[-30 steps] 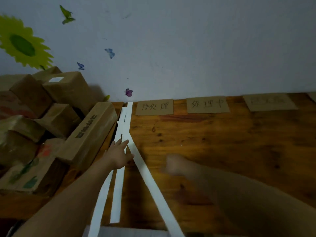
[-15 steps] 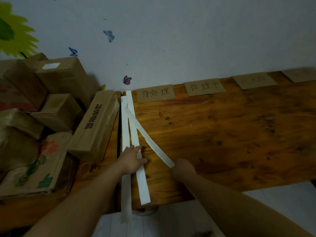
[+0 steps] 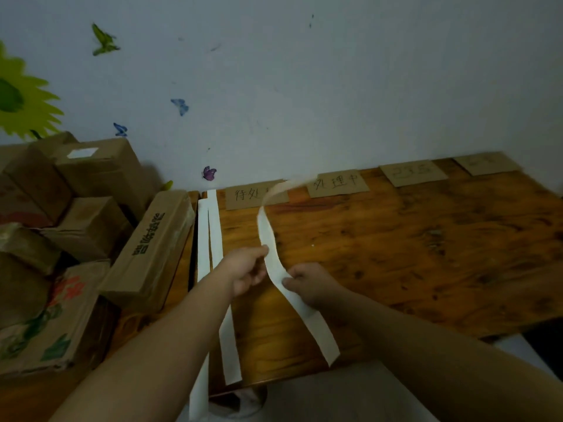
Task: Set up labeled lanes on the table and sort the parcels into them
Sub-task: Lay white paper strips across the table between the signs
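Note:
A long white paper strip point(image 3: 268, 233) is lifted off the wooden table point(image 3: 396, 254), curling up toward the wall. My left hand point(image 3: 248, 269) pinches it near its middle. My right hand point(image 3: 307, 283) grips it lower down, and its free end hangs past the table's front edge. Two more white strips point(image 3: 210, 226) lie side by side along the table's left edge. Several brown cardboard labels with handwriting point(image 3: 336, 184) lie in a row at the back by the wall. Brown cardboard parcels point(image 3: 91, 214) are piled to the left of the table.
A long box with printed characters point(image 3: 152, 248) leans against the table's left edge. A flower-printed box point(image 3: 51, 315) sits at the front left. The wall carries butterfly stickers point(image 3: 209, 173) and a green flower decal. The table's front edge point(image 3: 304, 377) is close to me.
The third strip was lying slanted on the table with my right hand at its end; now both hands hold it up off the wood. My left hand left the flat strips.

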{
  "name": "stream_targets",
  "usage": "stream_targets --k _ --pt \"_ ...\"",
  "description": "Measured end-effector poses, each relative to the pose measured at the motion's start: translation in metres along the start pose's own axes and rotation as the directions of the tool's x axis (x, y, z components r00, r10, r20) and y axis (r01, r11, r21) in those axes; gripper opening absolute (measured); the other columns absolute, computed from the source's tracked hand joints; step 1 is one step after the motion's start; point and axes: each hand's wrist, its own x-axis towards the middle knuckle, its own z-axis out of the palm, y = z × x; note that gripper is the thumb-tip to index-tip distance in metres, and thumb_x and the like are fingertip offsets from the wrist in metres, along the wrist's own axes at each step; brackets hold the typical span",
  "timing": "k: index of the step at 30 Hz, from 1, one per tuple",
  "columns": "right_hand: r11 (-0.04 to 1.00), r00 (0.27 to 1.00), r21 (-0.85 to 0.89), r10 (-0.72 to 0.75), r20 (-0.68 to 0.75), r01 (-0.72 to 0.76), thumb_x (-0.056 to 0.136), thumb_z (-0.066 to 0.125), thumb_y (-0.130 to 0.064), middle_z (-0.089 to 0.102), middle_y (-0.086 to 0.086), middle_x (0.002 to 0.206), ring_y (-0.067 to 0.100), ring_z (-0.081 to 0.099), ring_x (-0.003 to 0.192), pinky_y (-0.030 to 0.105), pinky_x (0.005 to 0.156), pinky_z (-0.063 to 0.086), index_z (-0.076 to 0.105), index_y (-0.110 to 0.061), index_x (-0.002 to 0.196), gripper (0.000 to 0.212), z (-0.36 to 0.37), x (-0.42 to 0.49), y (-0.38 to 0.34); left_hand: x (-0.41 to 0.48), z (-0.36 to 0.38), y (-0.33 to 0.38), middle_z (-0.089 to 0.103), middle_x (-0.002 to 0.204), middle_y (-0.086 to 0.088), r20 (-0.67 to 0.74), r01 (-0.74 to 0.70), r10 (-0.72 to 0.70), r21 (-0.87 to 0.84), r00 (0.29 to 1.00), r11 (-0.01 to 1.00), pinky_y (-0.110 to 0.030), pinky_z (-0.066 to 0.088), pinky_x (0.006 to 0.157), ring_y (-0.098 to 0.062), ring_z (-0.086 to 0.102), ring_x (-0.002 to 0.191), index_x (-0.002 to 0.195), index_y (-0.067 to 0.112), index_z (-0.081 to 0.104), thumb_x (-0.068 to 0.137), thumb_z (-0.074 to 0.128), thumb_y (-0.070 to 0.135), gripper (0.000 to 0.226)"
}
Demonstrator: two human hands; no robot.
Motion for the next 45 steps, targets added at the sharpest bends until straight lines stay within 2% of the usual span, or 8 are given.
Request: stream_targets --k 9,14,18,25,29,33,41,45 --pt "0.999 0.999 0.01 -0.036 0.009 0.036 0.085 0.068 -0.036 0.052 -0.004 0.071 0.008 0.049 0.063 0.019 0.055 0.039 0.054 -0.023 0.077 0.021 -0.032 -0.005 0.009 -0.004 0.034 0.009 0.065 0.104 -0.013 -0.146 -0.112 0.122 0.076 0.982 0.991 -0.032 0.053 0.062 -0.028 0.063 0.093 0.103 0.008 0.057 0.093 0.055 0.015 0.012" --pt "0.996 0.997 0.045 -0.073 0.033 0.071 0.09 0.062 -0.033 0.051 -0.002 0.071 0.01 0.048 0.063 0.021 0.057 0.04 0.053 -0.022 0.077 0.019 -0.018 0.0 -0.006 -0.009 0.019 0.006 0.067 0.101 -0.019 -0.246 -0.156 0.195 0.168 0.95 0.973 -0.051 0.052 0.088 -0.036 0.064 0.097 0.089 0.004 0.06 0.085 0.067 0.027 0.025" --pt "0.991 0.991 0.079 -0.112 0.076 0.106 0.09 0.062 -0.034 0.051 -0.005 0.072 0.007 0.047 0.062 0.02 0.055 0.038 0.053 -0.024 0.081 0.015 -0.008 0.001 -0.025 -0.016 0.003 0.01 0.065 0.094 -0.014 -0.298 -0.221 0.27 0.187 0.916 0.957 -0.046 0.053 0.088 -0.033 0.062 0.096 0.073 0.012 0.049 0.083 0.069 0.026 0.027" --pt "0.975 0.995 0.2 -0.099 -0.005 0.097 0.092 0.061 -0.028 0.06 0.001 0.082 0.013 0.057 0.075 0.024 0.065 0.047 0.057 -0.02 0.082 0.013 0.0 0.001 -0.056 -0.019 -0.02 0.015 0.066 0.105 -0.012 -0.199 -0.265 0.298 0.176 0.934 0.948 -0.044 0.052 0.092 -0.027 0.063 0.098 0.108 0.009 0.057 0.09 0.059 0.031 0.029" --pt "0.967 0.996 0.243 -0.074 -0.042 0.082 0.093 0.059 -0.026 0.064 0.006 0.096 0.019 0.062 0.088 0.028 0.071 0.051 0.056 -0.021 0.09 0.007 0.0 -0.005 -0.066 -0.019 -0.028 0.018 0.069 0.099 -0.009 -0.154 -0.296 0.313 0.123 0.937 0.947 -0.034 0.054 0.076 -0.024 0.066 0.091 0.109 0.016 0.057 0.097 0.045 0.034 0.025" --pt "0.962 0.993 0.256 -0.08 -0.085 0.099 0.094 0.058 -0.025 0.059 -0.002 0.087 0.009 0.054 0.076 0.019 0.06 0.04 0.057 -0.021 0.095 0.005 0.002 -0.01 -0.076 -0.019 -0.038 0.019 0.066 0.099 -0.012 -0.183 -0.268 0.288 0.13 0.94 0.955 -0.025 0.049 0.058 -0.021 0.064 0.079 0.103 0.009 0.055 0.096 0.049 0.022 0.015" --pt "0.992 0.998 0.111 -0.054 -0.011 0.055 0.093 0.058 -0.022 0.055 -0.005 0.079 0.005 0.049 0.065 0.016 0.053 0.037 0.056 -0.021 0.101 0.008 0.016 -0.018 -0.076 -0.024 -0.053 0.022 0.067 0.101 -0.01 -0.123 -0.226 0.202 -0.231 0.971 0.946 -0.029 0.054 0.054 -0.022 0.065 0.09 0.119 0.007 0.053 0.095 0.048 0.011 0.025" --pt "0.998 1.0 0.066 -0.012 -0.016 0.013 0.094 0.057 -0.021 0.055 -0.003 0.083 0.007 0.051 0.067 0.018 0.055 0.04 0.054 -0.02 0.108 0.015 0.017 -0.022 -0.063 -0.024 -0.054 0.029 0.072 0.09 -0.01 -0.069 -0.247 0.239 -0.363 0.969 0.898 -0.033 0.056 0.057 -0.021 0.071 0.077 0.119 0.006 0.057 0.096 0.044 0.013 0.027"
